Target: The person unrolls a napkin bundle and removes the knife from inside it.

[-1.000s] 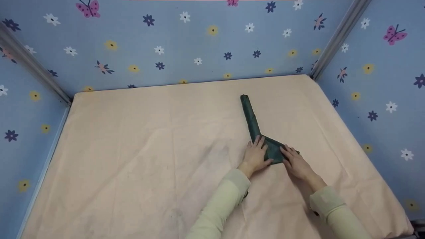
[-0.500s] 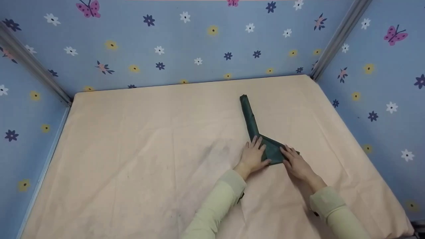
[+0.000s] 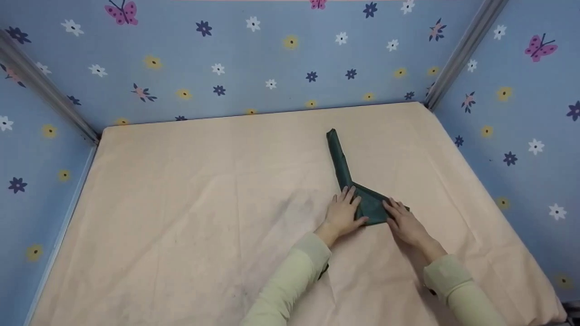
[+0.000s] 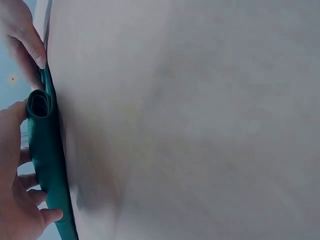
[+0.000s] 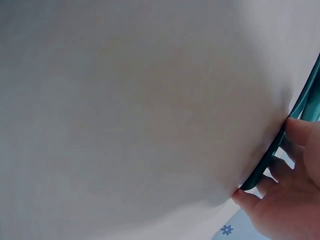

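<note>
As the left hand (image 3: 343, 214) edges leftward, the rolled side of the green cloth (image 3: 372, 210) follows and its flat part widens slightly, apparently unrolling on the surface (image 3: 190, 199); each grip is loose, extended fingers resting on cloth, the right hand (image 3: 405, 225) unmoved.

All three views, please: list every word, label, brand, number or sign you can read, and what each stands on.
None: no readable text in the head view or either wrist view.
Blue wall: printed butterflies and flowers only.
Green material: no lettering shows; parts under the left hand and right hand are hidden.
Beige cover: creases and smudges, no marking to read.
</note>
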Demonstrator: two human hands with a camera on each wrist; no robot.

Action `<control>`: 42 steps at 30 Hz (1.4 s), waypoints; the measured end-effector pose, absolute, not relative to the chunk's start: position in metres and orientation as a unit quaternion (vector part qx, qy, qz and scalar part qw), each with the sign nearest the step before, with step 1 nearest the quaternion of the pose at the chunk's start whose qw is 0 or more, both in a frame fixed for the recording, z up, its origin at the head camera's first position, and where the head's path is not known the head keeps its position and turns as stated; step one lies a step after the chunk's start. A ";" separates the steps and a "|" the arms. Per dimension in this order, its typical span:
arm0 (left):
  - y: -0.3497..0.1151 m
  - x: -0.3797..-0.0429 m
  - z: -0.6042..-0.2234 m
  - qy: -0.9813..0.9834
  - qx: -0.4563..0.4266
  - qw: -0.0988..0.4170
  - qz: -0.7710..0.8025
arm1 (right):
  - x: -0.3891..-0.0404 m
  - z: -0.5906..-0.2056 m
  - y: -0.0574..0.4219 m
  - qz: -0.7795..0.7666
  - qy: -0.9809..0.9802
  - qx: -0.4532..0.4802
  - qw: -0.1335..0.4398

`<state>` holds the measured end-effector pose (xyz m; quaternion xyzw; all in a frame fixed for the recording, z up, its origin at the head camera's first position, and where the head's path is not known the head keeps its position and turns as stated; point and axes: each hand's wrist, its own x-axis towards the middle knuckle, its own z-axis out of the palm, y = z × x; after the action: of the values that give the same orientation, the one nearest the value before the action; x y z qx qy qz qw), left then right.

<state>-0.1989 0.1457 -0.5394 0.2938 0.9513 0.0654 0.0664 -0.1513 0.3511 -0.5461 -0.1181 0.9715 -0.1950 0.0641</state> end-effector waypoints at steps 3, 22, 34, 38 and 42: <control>0.143 -0.199 -0.539 0.951 0.293 0.068 0.074 | -0.151 -0.546 0.351 -0.192 0.972 -0.118 0.063; 0.129 -0.196 -0.534 0.948 0.299 0.051 0.094 | -0.151 -0.545 0.351 -0.187 0.974 -0.114 0.066; 0.117 -0.195 -0.532 0.946 0.302 0.044 0.113 | -0.152 -0.546 0.351 -0.189 0.973 -0.116 0.070; 0.114 -0.195 -0.533 0.944 0.304 0.034 0.120 | -0.152 -0.546 0.351 -0.191 0.972 -0.115 0.069; 0.112 -0.195 -0.535 0.945 0.303 0.035 0.122 | -0.152 -0.546 0.350 -0.197 0.971 -0.117 0.064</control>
<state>-0.1949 0.1123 -0.5355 0.3027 0.9446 0.1217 0.0352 -0.1516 0.3504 -0.5464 -0.1174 0.9713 -0.1968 0.0644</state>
